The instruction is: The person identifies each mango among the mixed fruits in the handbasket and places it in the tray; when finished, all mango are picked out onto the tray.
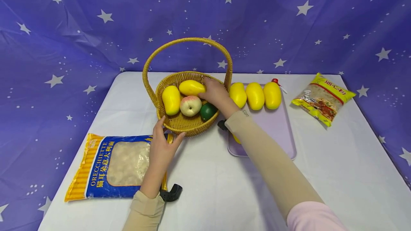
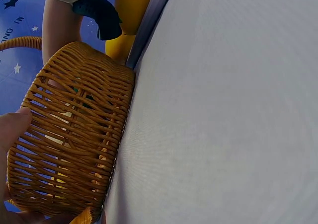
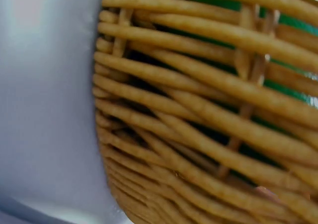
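A wicker basket [image 1: 184,130] with a tall hoop handle holds a yellow mango [image 1: 171,100] at the left, a second mango [image 1: 191,88] at the back, a peach [image 1: 191,106] and a dark green fruit [image 1: 208,112]. Reaching inside over the right rim, my right hand [image 1: 216,92] has its fingers and thumb at the right end of the back mango. My left hand [image 1: 163,147] rests against the front left of the basket, thumb and fingers spread apart. In the left wrist view, its thumb [image 2: 16,124] touches the basket near the rim. Woven strands [image 3: 198,85] fill the right wrist view.
Right of the basket, a pale purple tray [image 1: 276,131] bears three mangoes [image 1: 255,96] in a row and another yellow fruit partly behind my sleeve. A lollipop [image 1: 275,81] lies by its far edge. Bags of pasta [image 1: 128,163] and dry food [image 1: 324,99] flank them.
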Motion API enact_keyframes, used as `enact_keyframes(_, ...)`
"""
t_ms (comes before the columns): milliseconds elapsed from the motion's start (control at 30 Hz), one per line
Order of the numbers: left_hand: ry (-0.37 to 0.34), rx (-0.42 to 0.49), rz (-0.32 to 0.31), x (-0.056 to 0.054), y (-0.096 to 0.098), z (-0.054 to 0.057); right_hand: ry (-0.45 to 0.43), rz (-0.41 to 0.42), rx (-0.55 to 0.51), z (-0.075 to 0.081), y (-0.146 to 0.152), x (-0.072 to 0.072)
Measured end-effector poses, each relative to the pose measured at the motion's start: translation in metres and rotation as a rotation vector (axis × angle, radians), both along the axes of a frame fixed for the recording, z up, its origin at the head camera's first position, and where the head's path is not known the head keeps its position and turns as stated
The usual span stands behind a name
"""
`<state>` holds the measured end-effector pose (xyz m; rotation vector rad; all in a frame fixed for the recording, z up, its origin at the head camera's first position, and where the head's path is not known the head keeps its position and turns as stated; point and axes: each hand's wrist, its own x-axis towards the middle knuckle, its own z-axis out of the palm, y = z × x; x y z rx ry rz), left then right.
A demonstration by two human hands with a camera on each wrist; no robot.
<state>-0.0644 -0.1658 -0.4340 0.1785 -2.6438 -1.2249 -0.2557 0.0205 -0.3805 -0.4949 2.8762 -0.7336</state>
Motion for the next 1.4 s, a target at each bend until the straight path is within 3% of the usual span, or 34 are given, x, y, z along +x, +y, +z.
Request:
enact_keyframes(700,0.004,-0.008,-0.008,0.001,0.005,-0.003,0.009,-0.016,-0.043,-0.001,0.009,0.005)
enact_keyframes(900,0.001,0.0,-0.007,0.001,0.005,-0.003,0.007,-0.048,-0.117,0.006,0.016,0.01)
enact_keyframes(1167,-0.013,0.0,0.005,0.002,0.002,-0.001,0.024,-0.072,-0.282,0.025,0.035,0.034)
enact_keyframes(1400,-0.007,-0.001,0.008,0.003,0.001,0.0,0.061,-0.087,-0.345,0.041,0.05,0.06)
